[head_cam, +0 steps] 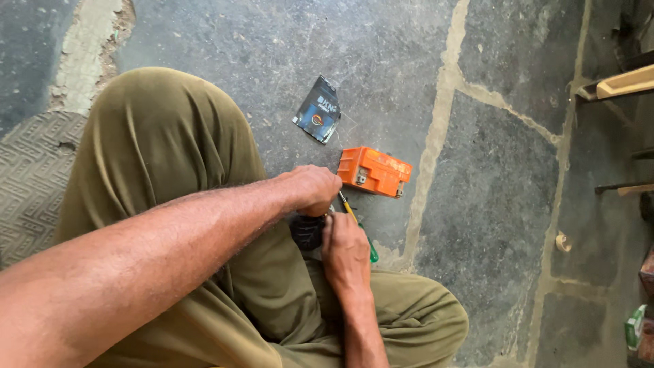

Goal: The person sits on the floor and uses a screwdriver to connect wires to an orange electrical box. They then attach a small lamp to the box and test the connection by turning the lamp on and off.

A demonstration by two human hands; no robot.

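Note:
I sit on a stone floor with olive trousers over my bent knees. My left hand (312, 189) is closed over a small dark round part (308, 232) held between my knees. My right hand (345, 251) grips a screwdriver (355, 221) with a green and yellow handle, its tip pointing up toward the left hand. An orange box-shaped battery (375, 171) lies on the floor just beyond both hands, untouched. What the left hand's fingers enclose is mostly hidden.
A dark torn packet (318, 110) lies on the floor behind the battery. A patterned mat (34, 177) sits at the left. Wooden furniture legs (623, 83) stand at the right edge, with a small pale round piece (563, 242) and a green-white carton (635, 327) nearby.

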